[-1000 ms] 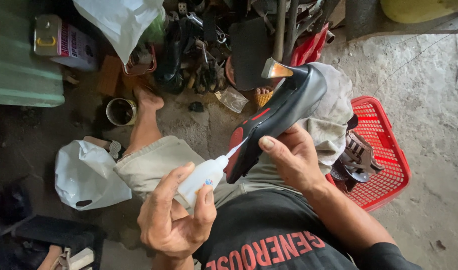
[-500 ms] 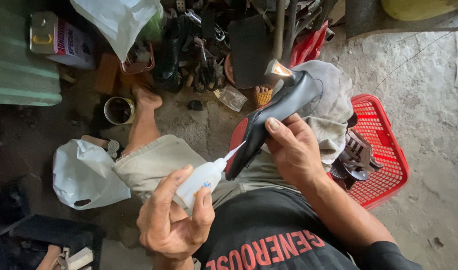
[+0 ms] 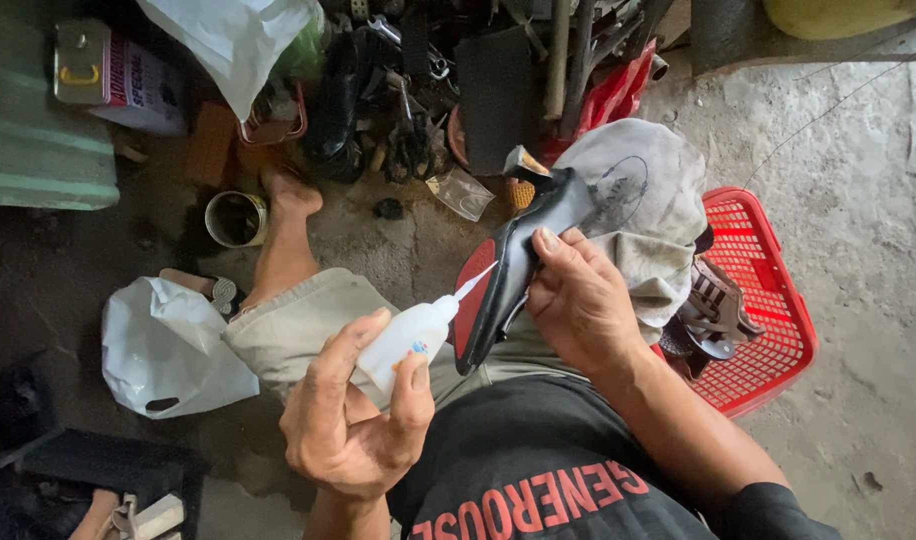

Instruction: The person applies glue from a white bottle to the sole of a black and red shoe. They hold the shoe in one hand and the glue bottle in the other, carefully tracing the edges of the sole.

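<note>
Over the lap, a black high-heeled shoe (image 3: pixel 523 262) with a red sole is being held sole-up, clasped by the right hand (image 3: pixel 578 300). A small white glue bottle (image 3: pixel 408 335) is being squeezed in the closed left hand (image 3: pixel 353 420), its nozzle touching the sole edge. Gluing appears underway; steady pressure along the seam is probably being called for. A red basket (image 3: pixel 768 330) is lying just beside.
</note>
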